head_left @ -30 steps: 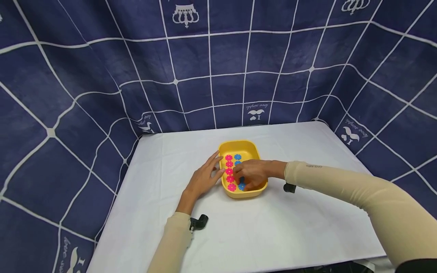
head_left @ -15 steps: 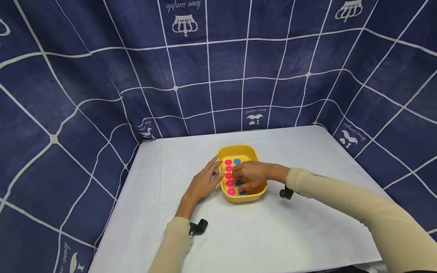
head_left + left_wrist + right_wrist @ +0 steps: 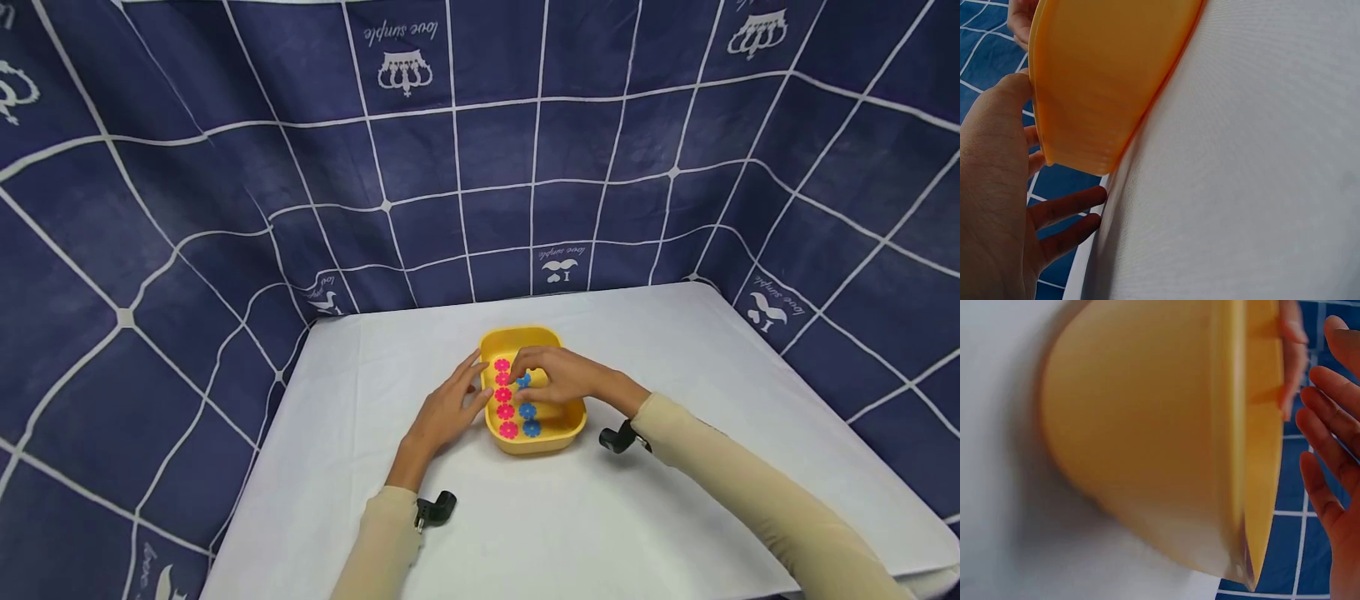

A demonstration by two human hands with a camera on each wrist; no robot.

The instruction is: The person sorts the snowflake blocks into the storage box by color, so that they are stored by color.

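Note:
A yellow tray (image 3: pixel 536 446) with rounded corners holds a column of several pink flower-shaped pieces (image 3: pixel 504 395) and, beside it, a column of blue flower-shaped pieces (image 3: pixel 528 411). At the tray's left rim my left hand (image 3: pixel 444 410) rests with its fingers spread; the left wrist view puts the thumb (image 3: pixel 1013 87) against the rim. My right hand (image 3: pixel 561 375) hovers over the tray, its thumb and fingers apart around the upper blue pieces, which it partly covers. In the right wrist view its fingers (image 3: pixel 1329 415) look loosely extended, and nothing shows between them.
A white cloth (image 3: pixel 637 500) covers the table under the tray. Behind it and at both sides hangs a dark blue curtain (image 3: pixel 495 217) with white grid lines. A small black camera (image 3: pixel 437 508) sits on the left wrist, another (image 3: pixel 617 437) on the right.
My right hand has risen from the tray's floor and shifted toward its far end, uncovering the nearer blue pieces. The left hand stays at the rim. The head view has tilted up slightly.

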